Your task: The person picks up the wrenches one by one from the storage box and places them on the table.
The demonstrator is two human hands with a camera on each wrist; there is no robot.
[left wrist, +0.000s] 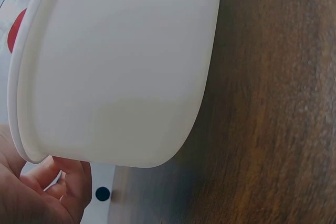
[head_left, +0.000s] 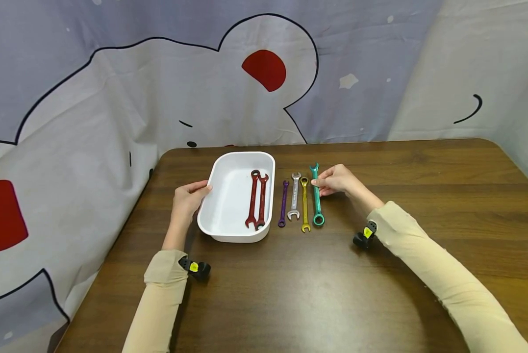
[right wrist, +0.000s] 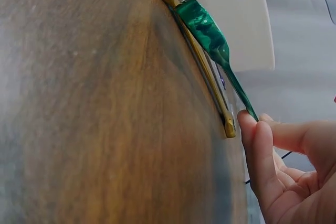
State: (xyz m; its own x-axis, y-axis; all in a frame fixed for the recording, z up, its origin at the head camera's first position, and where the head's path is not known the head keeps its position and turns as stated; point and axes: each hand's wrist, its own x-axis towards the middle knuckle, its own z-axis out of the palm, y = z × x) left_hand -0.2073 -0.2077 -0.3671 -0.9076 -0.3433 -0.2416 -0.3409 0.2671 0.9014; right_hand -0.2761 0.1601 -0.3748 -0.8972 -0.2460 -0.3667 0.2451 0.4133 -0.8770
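My right hand (head_left: pixel 336 180) pinches a green combination wrench (head_left: pixel 317 203) between thumb and fingertips near its open end, the ring end pointing toward me. In the right wrist view the green wrench (right wrist: pixel 205 30) slants over the yellow wrench (right wrist: pixel 202 59). My left hand (head_left: pixel 188 200) grips the left rim of a white tray (head_left: pixel 219 225), thumb over the edge and fingers beneath. Two red wrenches (head_left: pixel 252 198) lie side by side in the tray's right half. The left wrist view shows the tray's outer wall (left wrist: pixel 121 66), with the left hand (left wrist: pixel 52 187) at its corner.
Between the tray and the green wrench, a purple wrench (head_left: pixel 283 203), a silver wrench (head_left: pixel 295 196) and a yellow wrench (head_left: pixel 305 203) lie in a row on the brown wooden table (head_left: pixel 290 284). A patterned cloth (head_left: pixel 193 88) hangs behind the table.
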